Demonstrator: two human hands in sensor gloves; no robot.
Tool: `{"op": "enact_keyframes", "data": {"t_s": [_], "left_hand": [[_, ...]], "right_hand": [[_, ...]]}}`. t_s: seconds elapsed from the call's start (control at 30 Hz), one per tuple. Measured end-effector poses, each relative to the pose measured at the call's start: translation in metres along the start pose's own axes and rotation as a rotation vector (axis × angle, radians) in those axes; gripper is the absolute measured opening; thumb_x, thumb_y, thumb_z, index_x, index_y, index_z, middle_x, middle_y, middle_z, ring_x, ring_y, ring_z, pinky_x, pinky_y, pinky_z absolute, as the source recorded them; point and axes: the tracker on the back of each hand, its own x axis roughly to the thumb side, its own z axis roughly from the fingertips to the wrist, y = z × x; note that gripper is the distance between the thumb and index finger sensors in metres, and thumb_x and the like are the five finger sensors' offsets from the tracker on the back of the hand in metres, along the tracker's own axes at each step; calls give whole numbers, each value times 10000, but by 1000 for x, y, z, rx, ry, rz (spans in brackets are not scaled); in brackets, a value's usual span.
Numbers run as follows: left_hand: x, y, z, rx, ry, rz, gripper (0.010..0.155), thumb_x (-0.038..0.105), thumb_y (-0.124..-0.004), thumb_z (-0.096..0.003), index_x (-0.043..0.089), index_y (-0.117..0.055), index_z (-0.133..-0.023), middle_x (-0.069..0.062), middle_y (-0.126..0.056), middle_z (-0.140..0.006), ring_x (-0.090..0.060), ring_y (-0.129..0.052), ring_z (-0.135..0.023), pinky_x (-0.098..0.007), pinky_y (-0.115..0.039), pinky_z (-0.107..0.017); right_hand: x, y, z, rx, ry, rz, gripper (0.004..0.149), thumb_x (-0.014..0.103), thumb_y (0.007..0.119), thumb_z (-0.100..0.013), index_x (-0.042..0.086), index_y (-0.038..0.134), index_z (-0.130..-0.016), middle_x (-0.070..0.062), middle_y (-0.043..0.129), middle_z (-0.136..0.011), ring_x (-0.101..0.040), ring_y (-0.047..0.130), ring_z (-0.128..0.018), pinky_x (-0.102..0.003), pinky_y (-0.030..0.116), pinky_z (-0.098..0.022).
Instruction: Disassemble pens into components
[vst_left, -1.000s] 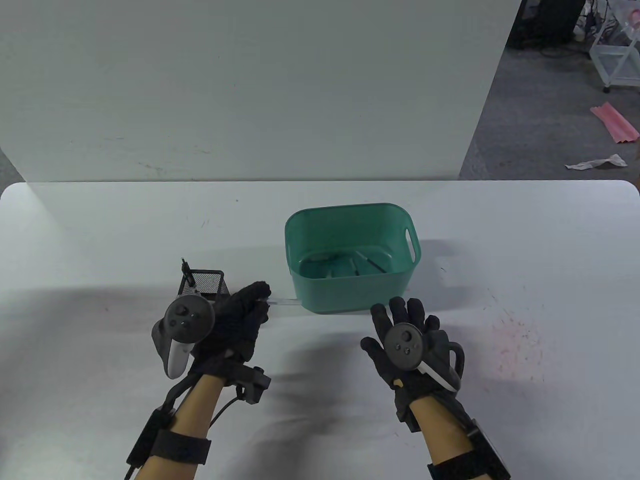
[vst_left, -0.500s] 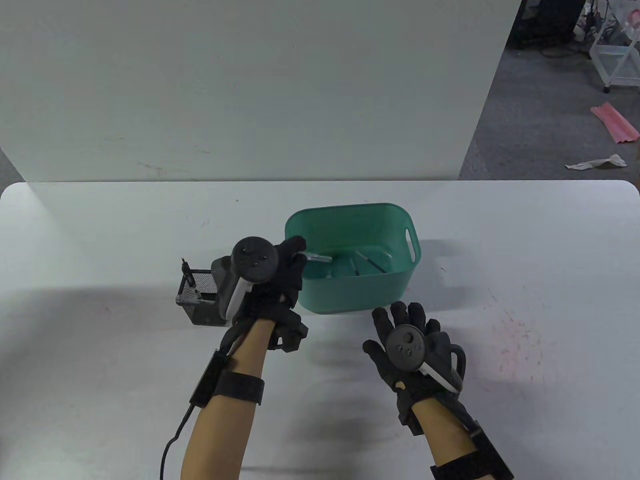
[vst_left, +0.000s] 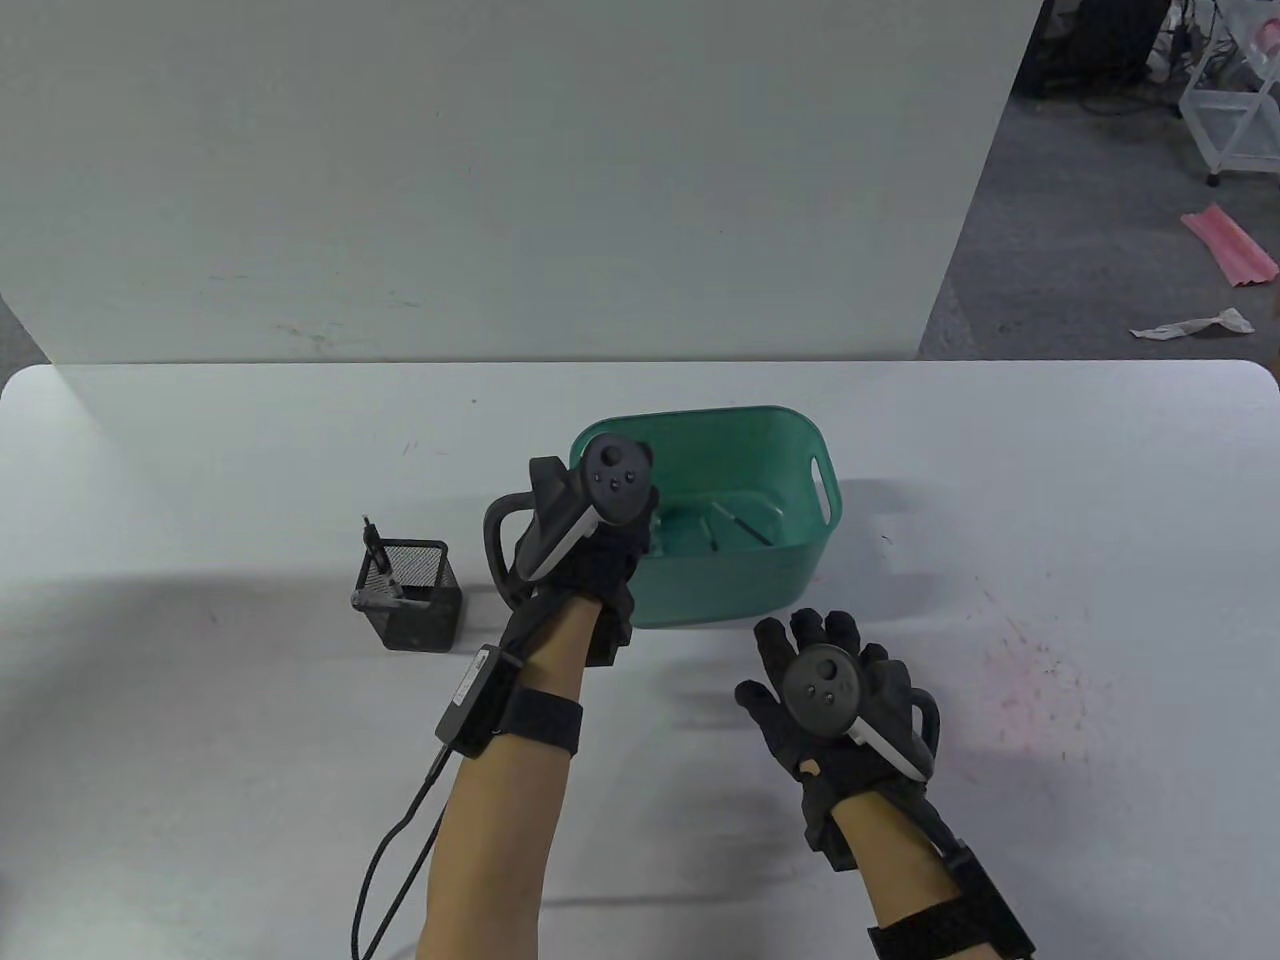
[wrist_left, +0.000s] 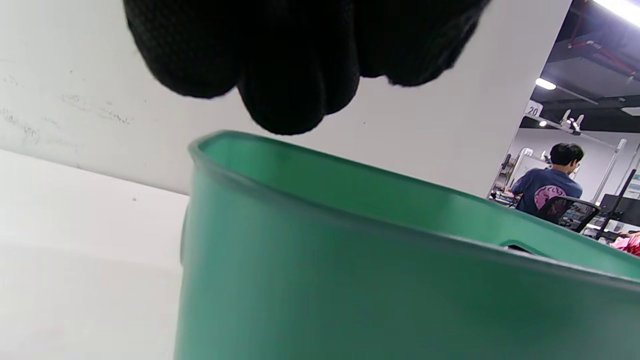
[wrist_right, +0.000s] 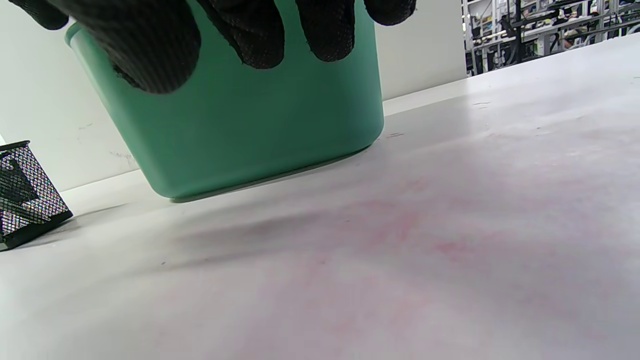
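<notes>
My left hand (vst_left: 600, 560) reaches over the near left corner of the green bin (vst_left: 700, 590); its tracker hides the fingers in the table view. In the left wrist view the fingertips (wrist_left: 295, 75) hang bunched just above the bin rim (wrist_left: 310, 165), and no pen part shows among them. Loose pen parts (vst_left: 735, 525) lie on the bin floor. My right hand (vst_left: 800, 650) hovers flat, fingers spread, in front of the bin's near right corner, holding nothing. A black mesh holder (vst_left: 415, 600) left of the bin has a dark pen (vst_left: 378, 548) standing in it.
A white wall panel (vst_left: 500, 180) stands behind the table. The table top (vst_left: 1050, 600) has faint pink stains to the right. In the right wrist view the bin (wrist_right: 240, 130) and holder (wrist_right: 27, 195) stand ahead. A seated person (wrist_left: 547, 187) is far off.
My left hand carried a clear pen barrel from in front of the holder to over the bin, then moved further right above its corner; the barrel no longer shows. The right hand barely shifted.
</notes>
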Motion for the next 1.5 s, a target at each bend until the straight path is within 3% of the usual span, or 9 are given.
{"op": "enact_keyframes", "data": {"t_s": [0.17, 0.3, 0.63, 0.83, 1.1, 1.5], "left_hand": [[-18, 10, 16, 92, -81, 49, 498, 426, -803, -517, 348, -708, -1000, -8, -863, -994, -200, -1020, -767, -487, -860, -566], [-39, 19, 32, 95, -89, 13, 497, 429, -806, -512, 346, -718, -994, -9, -871, -988, -212, -1020, -783, -499, -856, -581], [-112, 48, 74, 115, 2, -27, 505, 440, -816, -505, 344, -724, -991, -5, -868, -996, -238, -993, -853, -532, -810, -654], [-152, 49, 86, 82, 103, -117, 508, 446, -824, -500, 345, -729, -989, -1, -871, -996, -242, -994, -855, -545, -814, -642], [-189, 28, 81, -108, 274, -311, 541, 446, -807, -509, 367, -675, -1028, -16, -807, -1068, -266, -946, -923, -551, -801, -656], [-200, 4, 57, -184, 467, -360, 600, 522, -812, -491, 358, -646, -1043, -4, -854, -1028, -237, -1010, -834, -518, -844, -604]], "right_hand": [[-1, -1, -1, 0, 6, -2, 660, 536, 647, -608, 241, 416, -1151, -193, 340, -1212, -494, 235, -1065, -722, 246, -705], [-1, -2, -1, -3, 7, 9, 659, 536, 647, -607, 239, 420, -1151, -194, 341, -1211, -493, 236, -1065, -722, 246, -705], [2, -2, 0, -11, -5, 14, 656, 536, 646, -608, 235, 429, -1149, -196, 347, -1210, -494, 241, -1064, -722, 250, -704], [3, -2, 1, -7, -1, 14, 655, 535, 647, -608, 233, 434, -1149, -197, 352, -1209, -496, 244, -1063, -722, 250, -704], [3, -2, 1, 1, 7, 17, 654, 535, 646, -608, 232, 436, -1148, -199, 353, -1209, -497, 244, -1063, -723, 250, -704], [3, -3, 1, 4, 21, 25, 652, 535, 646, -608, 232, 438, -1147, -197, 356, -1209, -496, 246, -1064, -721, 251, -705]]}}
